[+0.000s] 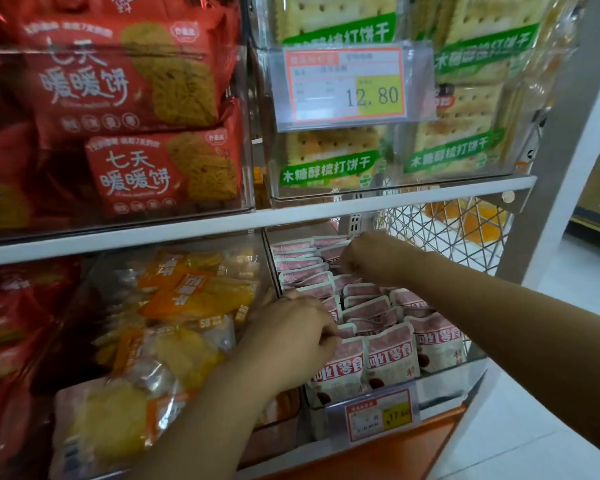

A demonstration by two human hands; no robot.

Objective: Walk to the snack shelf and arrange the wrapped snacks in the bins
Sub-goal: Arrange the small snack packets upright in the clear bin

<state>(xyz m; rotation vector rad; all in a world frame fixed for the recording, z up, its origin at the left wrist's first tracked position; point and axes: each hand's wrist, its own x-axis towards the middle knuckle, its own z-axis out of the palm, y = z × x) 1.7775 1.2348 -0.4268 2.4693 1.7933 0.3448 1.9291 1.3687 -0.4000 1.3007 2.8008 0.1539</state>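
Rows of small pink-and-white wrapped snacks (pixel 388 355) stand upright in a clear bin (pixel 458 386) on the lower shelf, right side. My left hand (pixel 291 337) is at the bin's front left corner, its fingers pinched on the top edge of a front-row pink snack packet (pixel 347 362). Farther back in the same bin, my right hand (pixel 368 258) reaches in with fingers curled down onto the rear packets (pixel 305 268); what it grips is hidden under the hand.
Left of this bin sits a clear bin of orange and yellow snack bags (pixel 174 327). Above are red biscuit packs (pixel 125 98) and green-labelled crackers (pixel 329 161) with a price tag (pixel 347 84). A wire basket (pixel 440 233) is behind the right hand. White floor lies at right.
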